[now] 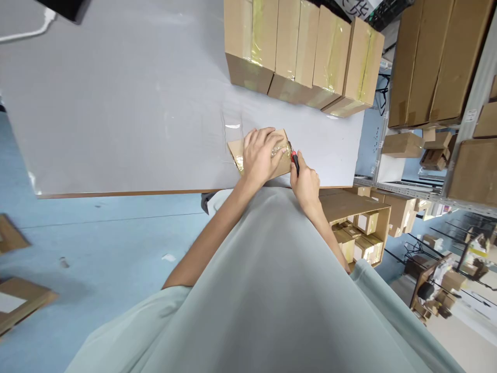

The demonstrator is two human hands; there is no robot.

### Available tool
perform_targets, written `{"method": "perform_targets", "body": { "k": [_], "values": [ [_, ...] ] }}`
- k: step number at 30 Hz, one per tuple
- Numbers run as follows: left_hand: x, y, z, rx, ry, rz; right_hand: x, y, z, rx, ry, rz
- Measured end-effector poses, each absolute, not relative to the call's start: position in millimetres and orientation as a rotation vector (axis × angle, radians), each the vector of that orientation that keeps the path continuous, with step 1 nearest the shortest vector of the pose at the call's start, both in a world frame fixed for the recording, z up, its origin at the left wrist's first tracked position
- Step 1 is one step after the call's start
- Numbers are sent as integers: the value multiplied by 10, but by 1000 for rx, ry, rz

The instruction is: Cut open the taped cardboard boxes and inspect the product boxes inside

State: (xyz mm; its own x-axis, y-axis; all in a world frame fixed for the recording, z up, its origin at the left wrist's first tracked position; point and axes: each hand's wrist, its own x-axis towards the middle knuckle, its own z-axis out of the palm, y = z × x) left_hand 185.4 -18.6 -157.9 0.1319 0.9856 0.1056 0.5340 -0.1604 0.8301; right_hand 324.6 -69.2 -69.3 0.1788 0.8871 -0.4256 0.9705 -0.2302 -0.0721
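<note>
A small cardboard box (285, 167) with shiny clear tape on it lies near the front edge of the white table. My left hand (258, 154) rests on top of it, fingers stretched out and thumb apart, pressing it down. At the box's right edge, my right hand (306, 182) is closed around a red and black utility knife (295, 159). The knife's tip end points up and left, touching or very near the taped edge; the exact contact is too small to tell. My left hand covers part of the box.
Several taped cartons (295, 52) stand in a row at the table's (124, 114) back. An open carton (359, 207) holding small boxes is below right. Shelving with boxes (402, 145) stands to the right. Flattened cardboard (27, 298) lies on the blue floor at left. A white cable (29, 35) is at upper left.
</note>
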Motion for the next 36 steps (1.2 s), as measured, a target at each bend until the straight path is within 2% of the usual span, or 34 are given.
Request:
{"method": "perform_targets", "body": {
  "k": [12, 36],
  "values": [
    [1858, -224, -1553, 1694, 1390, 931, 2805, -528, -365, 2050, 1657, -332],
    [1895, -266, -1618, 1729, 1390, 923, 2877, -572, -423, 2077, 1598, -355]
  ]
}}
